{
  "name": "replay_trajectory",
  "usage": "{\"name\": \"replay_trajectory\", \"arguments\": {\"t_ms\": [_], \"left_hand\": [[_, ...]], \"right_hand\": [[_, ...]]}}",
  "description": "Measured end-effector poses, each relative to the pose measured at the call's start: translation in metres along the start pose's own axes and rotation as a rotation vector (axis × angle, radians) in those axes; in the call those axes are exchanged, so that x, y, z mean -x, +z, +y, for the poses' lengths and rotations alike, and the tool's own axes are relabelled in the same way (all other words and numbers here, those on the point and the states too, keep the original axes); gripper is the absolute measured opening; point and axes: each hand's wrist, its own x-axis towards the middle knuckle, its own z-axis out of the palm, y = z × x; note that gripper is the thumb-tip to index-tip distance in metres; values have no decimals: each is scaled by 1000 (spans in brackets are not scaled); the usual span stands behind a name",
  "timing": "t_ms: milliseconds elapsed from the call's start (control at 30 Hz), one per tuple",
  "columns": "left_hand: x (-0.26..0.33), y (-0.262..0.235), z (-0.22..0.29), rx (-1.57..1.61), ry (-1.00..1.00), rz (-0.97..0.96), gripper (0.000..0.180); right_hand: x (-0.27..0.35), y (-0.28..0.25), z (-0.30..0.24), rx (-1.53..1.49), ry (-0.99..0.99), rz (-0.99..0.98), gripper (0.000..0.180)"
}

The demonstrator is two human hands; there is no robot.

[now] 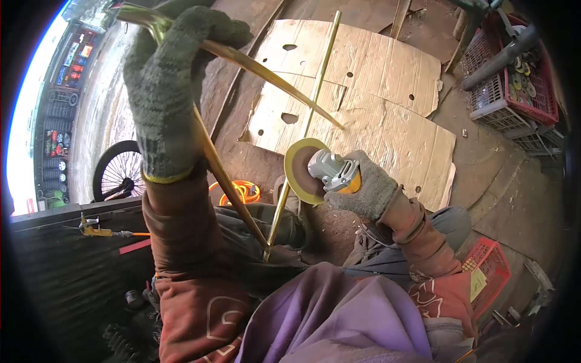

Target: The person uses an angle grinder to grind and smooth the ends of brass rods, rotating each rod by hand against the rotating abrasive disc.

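My left hand (166,97), in a grey knit glove, is raised at the upper left with its fingers wrapped round a gold-coloured metal frame (227,172). The frame's thin bars meet at a corner near my lap. One bar points out over the cardboard, and a long straight bar (322,63) runs up toward the far side. In my gloved right hand (372,190) is an angle grinder (333,169), gripped round its body behind the metal head. Its yellow-rimmed disc (296,160) overlaps the long bar; whether they touch I cannot tell.
Flattened cardboard (387,139) covers the floor ahead. A red crate (529,91) holding discs stands at the far right, and a red basket (495,272) is by my right elbow. An orange hose (247,191), a bicycle wheel (100,172) and a yellow air gun (94,230) are on the left.
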Motion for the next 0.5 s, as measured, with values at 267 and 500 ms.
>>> {"name": "replay_trajectory", "arguments": {"t_ms": [267, 500], "left_hand": [[-2, 6, 1, 86, -51, 116, 31], [1, 9, 7, 93, -62, 107, 37]], "right_hand": [[-24, -4, 31, -248, 48, 109, 75], [-30, -4, 24, -406, 90, 86, 70]]}}
